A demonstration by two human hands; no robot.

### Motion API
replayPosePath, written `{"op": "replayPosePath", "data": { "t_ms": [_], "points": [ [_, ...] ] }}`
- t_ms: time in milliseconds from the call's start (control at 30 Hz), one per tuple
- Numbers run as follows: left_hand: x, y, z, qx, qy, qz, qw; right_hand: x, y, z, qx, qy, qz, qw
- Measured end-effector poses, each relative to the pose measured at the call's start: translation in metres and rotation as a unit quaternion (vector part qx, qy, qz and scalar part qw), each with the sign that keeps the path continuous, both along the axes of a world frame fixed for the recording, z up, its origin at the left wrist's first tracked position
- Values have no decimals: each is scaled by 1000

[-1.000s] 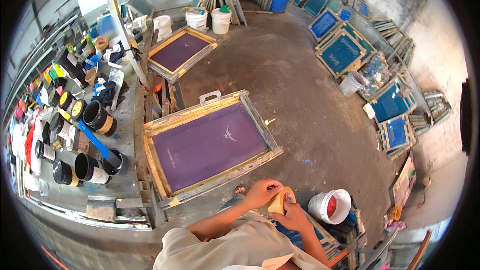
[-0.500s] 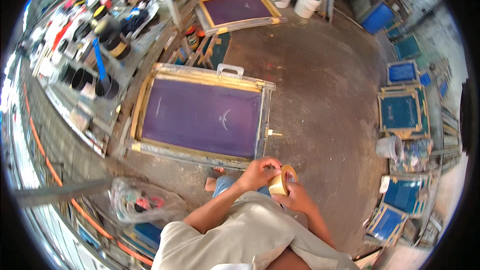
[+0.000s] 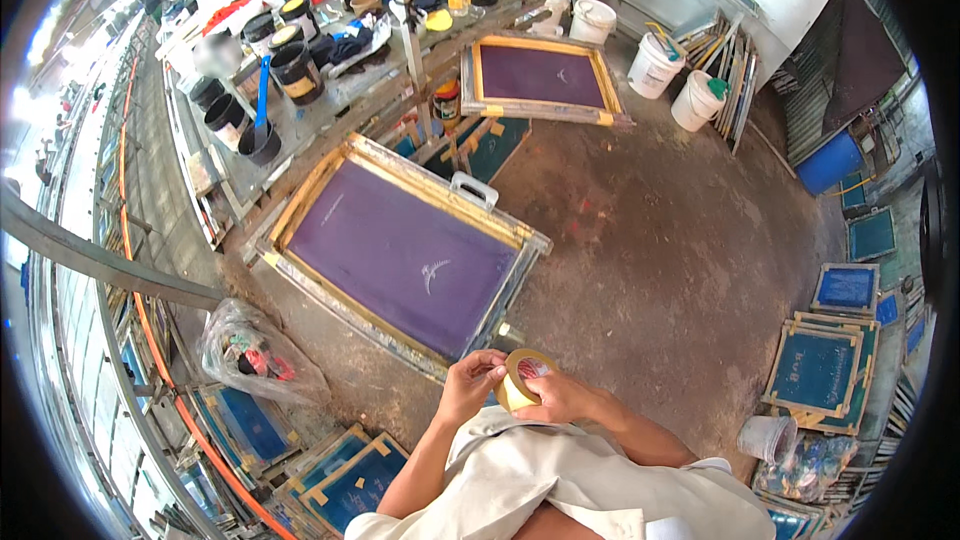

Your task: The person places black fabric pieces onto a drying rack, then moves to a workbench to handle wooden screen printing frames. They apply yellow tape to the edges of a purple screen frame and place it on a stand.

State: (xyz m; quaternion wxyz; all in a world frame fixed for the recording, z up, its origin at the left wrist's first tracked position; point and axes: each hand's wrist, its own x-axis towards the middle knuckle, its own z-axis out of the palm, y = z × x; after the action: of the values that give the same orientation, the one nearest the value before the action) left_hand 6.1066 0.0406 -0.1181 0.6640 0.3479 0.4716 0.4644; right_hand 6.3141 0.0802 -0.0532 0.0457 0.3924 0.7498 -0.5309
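Observation:
My right hand [image 3: 566, 398] grips a yellowish roll of masking tape [image 3: 515, 400] in front of my waist, its thumb over the roll's core. The fingers of my left hand [image 3: 468, 386] are pinched together against the roll's left edge; whether they hold a loose tape end is too small to tell. Just beyond my hands, a large wooden-framed printing screen [image 3: 395, 250] with purple mesh lies at a slant. A pale curved design shows on its mesh, and tape lines the frame's inner edges. A light handle [image 3: 474, 191] stands at its far edge.
A second purple screen [image 3: 540, 78] lies farther back. Pots and bottles crowd the long table [image 3: 325, 125] at left. White buckets [image 3: 655, 65] stand at the back, and more framed screens [image 3: 818, 365] lean at right. A plastic bag [image 3: 260, 355] sits at lower left.
The view has swung, so the large screen now looks more tilted. My hands and the tape roll have shifted left and slightly down in the picture; the roll's core now faces up more.

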Motion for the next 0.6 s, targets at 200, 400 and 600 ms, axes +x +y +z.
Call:
{"op": "replayPosePath", "data": {
  "t_ms": [200,400,600],
  "points": [
    [24,55,6,33,74,42,996,19,69,7,28,31,35,999],
    [30,86,8,-20,27,178,984,6,141,17,-13,21,117,993],
    [20,101,9,-32,18,281,959,-25,214,22,-54,35,275,959]
  ]
}}
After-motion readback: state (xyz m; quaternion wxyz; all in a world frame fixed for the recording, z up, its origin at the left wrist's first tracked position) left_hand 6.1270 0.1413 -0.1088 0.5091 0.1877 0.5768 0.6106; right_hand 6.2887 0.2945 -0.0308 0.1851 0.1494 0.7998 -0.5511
